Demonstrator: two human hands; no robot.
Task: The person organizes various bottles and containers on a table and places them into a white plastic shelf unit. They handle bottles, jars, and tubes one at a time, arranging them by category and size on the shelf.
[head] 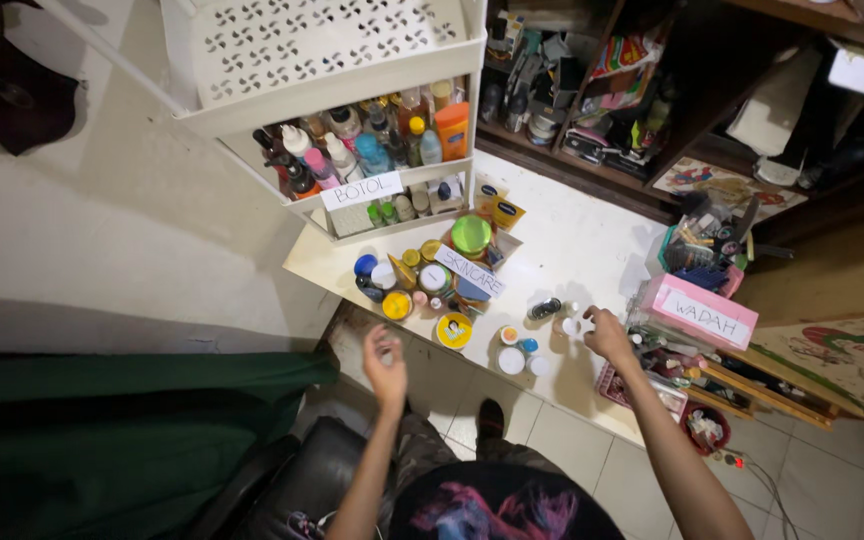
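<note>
Here the right hand point(609, 335) reaches out over the white table point(592, 250), its fingers bunched at a small white cap or lid point(572, 326) lying just to the hand's left. Whether the fingers actually pinch it or only touch it I cannot tell; the piece is tiny and half hidden by the knuckles. Just beyond that, a short dark bottle point(544, 309) lies on its side, its long axis running roughly left to right and tilted slightly up toward the hand, so its near end points at the right fingers. It sits near them but apart.

The left hand point(385, 368) is held up nearer the body, off the table's near edge, palm turned inward and fingers loosely curled. Something small and pale may sit against its fingertips, but it is too blurred to say. This hand is well apart from the dark bottle; the right hand is clearly the nearer of the two.

Between the hands, on the table, stands a little cluster of round jars with white and blue lids point(518, 353), and a yellow tub point(454, 330) beside them. Further left a box of skincare pots point(432, 275) is crowded with lids of many colours. A pink box point(697, 312) stands at the right, just past the right hand, and a white plastic rack of bottles point(372, 150) rises behind.
</note>
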